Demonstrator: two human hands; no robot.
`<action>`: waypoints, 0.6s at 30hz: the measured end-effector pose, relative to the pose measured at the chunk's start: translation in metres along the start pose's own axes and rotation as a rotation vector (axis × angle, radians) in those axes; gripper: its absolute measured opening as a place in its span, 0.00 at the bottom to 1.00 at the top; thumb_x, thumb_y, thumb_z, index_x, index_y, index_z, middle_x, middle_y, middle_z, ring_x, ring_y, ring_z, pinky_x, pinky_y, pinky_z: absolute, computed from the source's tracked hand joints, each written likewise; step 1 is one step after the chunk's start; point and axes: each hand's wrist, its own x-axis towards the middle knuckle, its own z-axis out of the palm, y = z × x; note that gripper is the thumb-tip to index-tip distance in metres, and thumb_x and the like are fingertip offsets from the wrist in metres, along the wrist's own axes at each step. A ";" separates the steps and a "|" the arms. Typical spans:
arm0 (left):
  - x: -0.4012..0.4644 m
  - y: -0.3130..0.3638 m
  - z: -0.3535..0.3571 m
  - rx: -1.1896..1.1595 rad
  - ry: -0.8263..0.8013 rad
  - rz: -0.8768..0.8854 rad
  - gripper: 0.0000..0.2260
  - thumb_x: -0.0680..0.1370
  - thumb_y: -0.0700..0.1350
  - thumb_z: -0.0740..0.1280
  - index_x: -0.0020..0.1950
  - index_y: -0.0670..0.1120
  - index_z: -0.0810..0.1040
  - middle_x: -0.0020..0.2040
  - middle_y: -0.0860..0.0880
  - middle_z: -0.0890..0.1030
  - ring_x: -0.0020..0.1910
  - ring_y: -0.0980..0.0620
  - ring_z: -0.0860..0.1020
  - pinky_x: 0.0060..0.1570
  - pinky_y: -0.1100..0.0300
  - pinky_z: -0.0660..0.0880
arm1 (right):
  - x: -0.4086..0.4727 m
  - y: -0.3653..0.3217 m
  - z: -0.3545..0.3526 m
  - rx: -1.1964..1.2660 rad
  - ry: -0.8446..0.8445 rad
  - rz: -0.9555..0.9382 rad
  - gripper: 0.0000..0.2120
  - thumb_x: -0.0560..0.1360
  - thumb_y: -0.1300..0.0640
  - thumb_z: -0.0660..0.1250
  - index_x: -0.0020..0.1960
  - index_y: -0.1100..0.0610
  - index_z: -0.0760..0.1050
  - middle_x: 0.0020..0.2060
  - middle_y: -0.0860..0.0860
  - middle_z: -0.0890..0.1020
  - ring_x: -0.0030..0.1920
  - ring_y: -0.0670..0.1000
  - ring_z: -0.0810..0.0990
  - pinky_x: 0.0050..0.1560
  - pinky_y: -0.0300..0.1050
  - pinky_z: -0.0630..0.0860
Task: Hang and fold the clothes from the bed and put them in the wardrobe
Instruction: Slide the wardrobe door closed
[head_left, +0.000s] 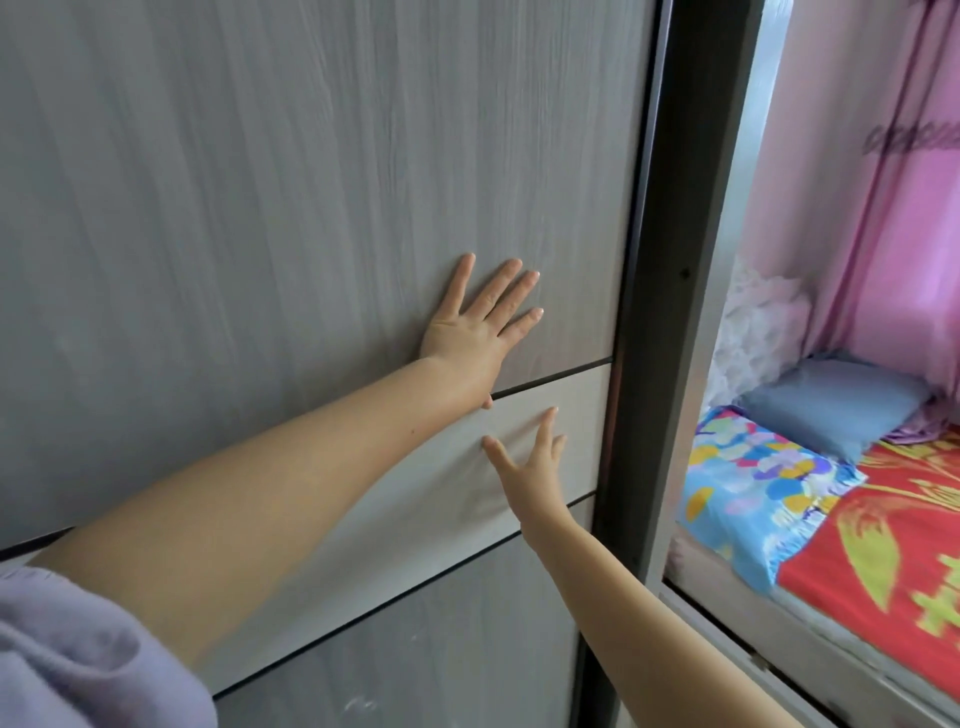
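No text, label, brand or number can be read anywhere. The red blanket (898, 525) carries large yellow shapes that may be characters, too cropped to make out. A dark band on the pink curtain (914, 137) is blurred.

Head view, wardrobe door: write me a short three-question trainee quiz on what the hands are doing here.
1. True or false: the left hand lies flat with fingers spread on the wardrobe door.
2. Which band of the door do the right hand fingertips touch? A) the pale band B) the dark frame C) the mirror
3. Fill in: the mirror shows a bed with a red cover and a ____ pillow.

Key: 1 true; 2 A, the pale band; 3 blue.
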 end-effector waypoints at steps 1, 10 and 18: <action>0.007 0.005 -0.002 -0.006 -0.011 0.005 0.51 0.70 0.66 0.67 0.77 0.51 0.34 0.74 0.44 0.27 0.72 0.41 0.27 0.52 0.34 0.22 | 0.005 0.001 -0.006 0.004 0.000 -0.003 0.47 0.74 0.40 0.67 0.75 0.39 0.33 0.76 0.50 0.33 0.78 0.55 0.44 0.73 0.57 0.55; 0.059 0.041 -0.018 -0.016 -0.037 0.023 0.52 0.70 0.64 0.69 0.77 0.51 0.34 0.74 0.44 0.26 0.71 0.41 0.26 0.51 0.34 0.20 | 0.042 0.012 -0.053 0.091 0.011 -0.023 0.46 0.74 0.40 0.67 0.75 0.37 0.34 0.76 0.48 0.33 0.78 0.53 0.41 0.74 0.57 0.53; 0.096 0.067 -0.027 -0.030 -0.026 0.028 0.45 0.75 0.57 0.65 0.77 0.51 0.34 0.73 0.44 0.26 0.71 0.42 0.26 0.53 0.35 0.22 | 0.074 0.011 -0.066 0.132 0.130 -0.003 0.35 0.80 0.41 0.55 0.76 0.40 0.34 0.76 0.49 0.32 0.76 0.56 0.33 0.74 0.63 0.42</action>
